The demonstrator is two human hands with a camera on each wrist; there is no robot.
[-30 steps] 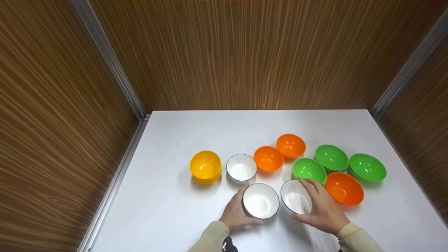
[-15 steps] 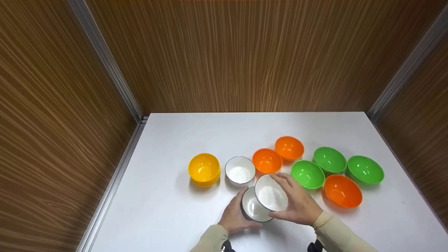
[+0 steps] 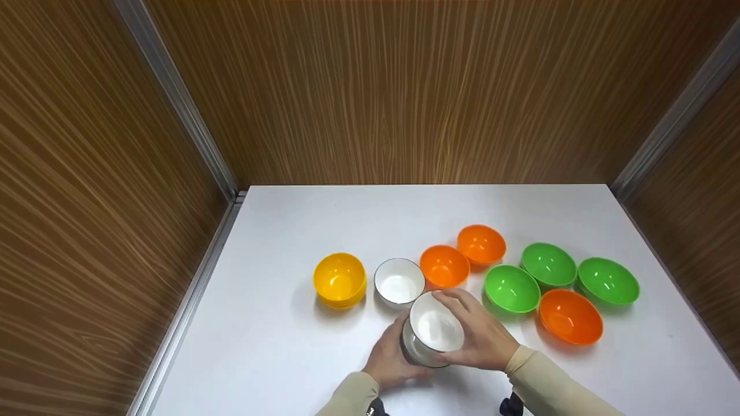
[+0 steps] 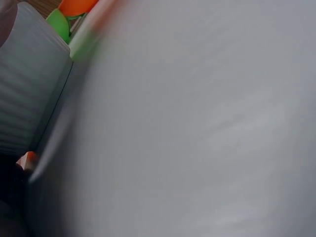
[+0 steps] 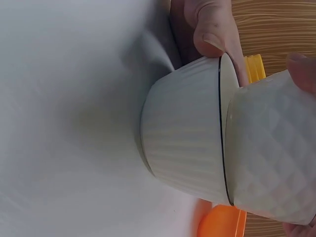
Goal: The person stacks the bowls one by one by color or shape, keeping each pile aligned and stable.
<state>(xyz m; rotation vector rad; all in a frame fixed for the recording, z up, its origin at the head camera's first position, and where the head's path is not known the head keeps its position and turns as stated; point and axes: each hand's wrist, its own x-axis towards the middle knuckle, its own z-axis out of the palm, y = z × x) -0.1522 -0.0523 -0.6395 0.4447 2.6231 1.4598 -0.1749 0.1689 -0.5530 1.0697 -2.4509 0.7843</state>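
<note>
Near the front of the table my left hand (image 3: 388, 357) grips a ribbed white bowl (image 5: 182, 128) with a dark rim. My right hand (image 3: 484, 341) pinches a second white bowl (image 3: 436, 323), whose outside shows a diamond pattern in the right wrist view. The base of this upper bowl sits at the mouth of the lower one, slightly tilted; how far inside it reaches is hidden. Just behind them stands a third white bowl (image 3: 399, 281). At the edge of the left wrist view, part of a pale bowl (image 4: 29, 79) shows.
A stack of yellow bowls (image 3: 340, 280) stands to the left. Two orange bowls (image 3: 444, 266) are behind the right hand, and a third orange bowl (image 3: 570, 316) lies right. Three green bowls (image 3: 511, 289) stand among them. Wood-grain panels (image 3: 381, 92) enclose the white table (image 3: 260, 346).
My right hand has brought its white bowl leftward from beside the other one to over its mouth, then a little further left. The left hand has kept its hold and place.
</note>
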